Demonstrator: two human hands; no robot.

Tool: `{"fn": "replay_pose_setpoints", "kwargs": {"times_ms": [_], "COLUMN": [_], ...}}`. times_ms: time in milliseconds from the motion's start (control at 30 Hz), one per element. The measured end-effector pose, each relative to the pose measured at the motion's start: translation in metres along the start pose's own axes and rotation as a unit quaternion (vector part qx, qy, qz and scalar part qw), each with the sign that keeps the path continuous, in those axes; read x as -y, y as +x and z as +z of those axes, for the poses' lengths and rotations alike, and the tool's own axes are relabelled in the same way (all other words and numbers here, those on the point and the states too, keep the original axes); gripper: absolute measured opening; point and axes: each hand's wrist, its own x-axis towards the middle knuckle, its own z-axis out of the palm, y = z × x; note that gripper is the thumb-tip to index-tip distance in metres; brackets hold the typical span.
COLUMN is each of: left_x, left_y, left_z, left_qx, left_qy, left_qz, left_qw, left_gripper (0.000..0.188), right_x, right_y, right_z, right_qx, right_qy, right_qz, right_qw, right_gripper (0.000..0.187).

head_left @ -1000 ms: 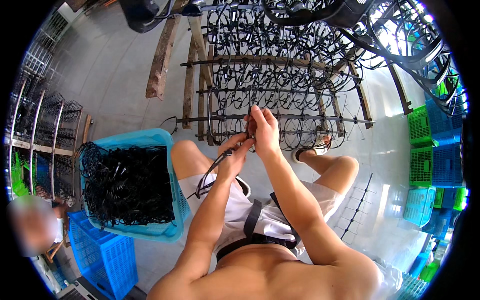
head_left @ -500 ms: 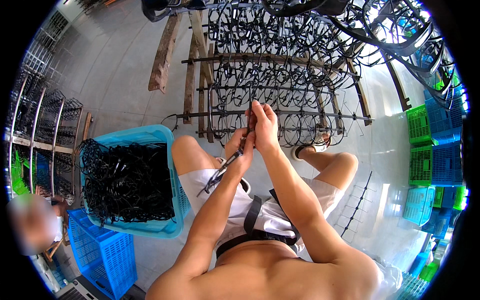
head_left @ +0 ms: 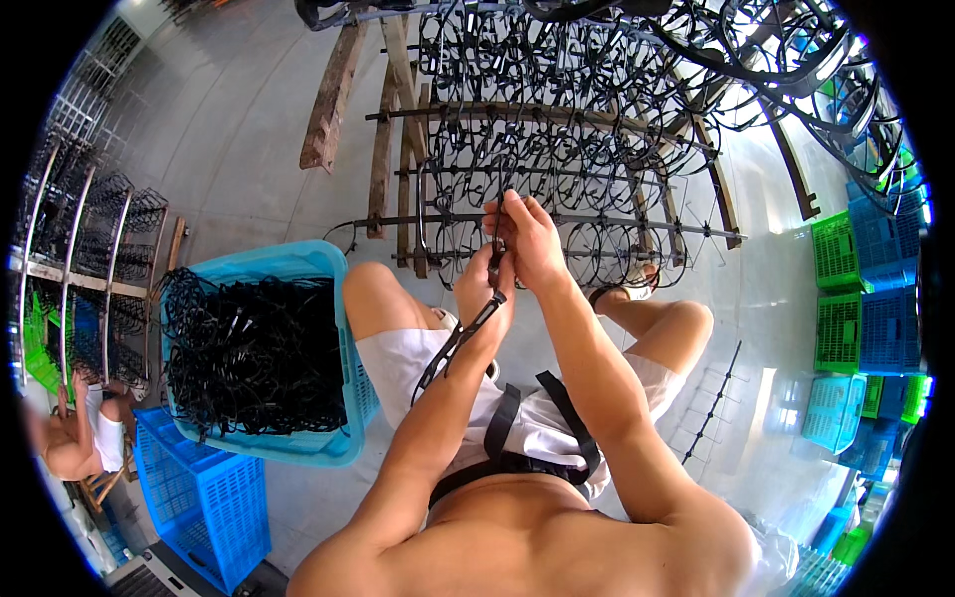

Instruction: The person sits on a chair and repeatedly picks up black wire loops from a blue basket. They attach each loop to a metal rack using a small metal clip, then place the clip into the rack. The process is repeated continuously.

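In the head view, we hold one black looped piece between both hands, in front of the lowest rod of the rack. Our left hand grips it with curled fingers; its lower part trails over our left forearm. Our right hand pinches the upper end; exact fingertip contact is partly hidden. A light-blue basket, filled with tangled black pieces, stands beside our left knee.
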Motion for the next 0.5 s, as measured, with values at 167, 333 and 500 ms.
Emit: {"fn": "replay_pose_setpoints", "kwargs": {"times_ms": [167,333,500], "left_x": [-0.034,-0.052,-0.051], "left_y": [-0.021,-0.013,-0.012], "left_z": [-0.041,-0.083,-0.08], "left_qx": [-0.051,0.033,-0.036], "left_qy": [-0.336,-0.655,-0.536], "left_qz": [-0.113,-0.163,-0.258], "left_qw": [0.934,0.737,0.803], "left_gripper": [0.03,0.034,0.032], "right_x": [0.005,0.004,0.012], "right_y": [-0.056,-0.106,-0.117], "right_z": [0.004,-0.008,-0.008], "right_qx": [-0.092,0.343,0.268], "right_qy": [-0.358,-0.101,-0.178], "right_qz": [-0.26,0.067,0.147], "right_qw": [0.892,0.931,0.935], "right_gripper": [0.029,0.036,0.04]}}
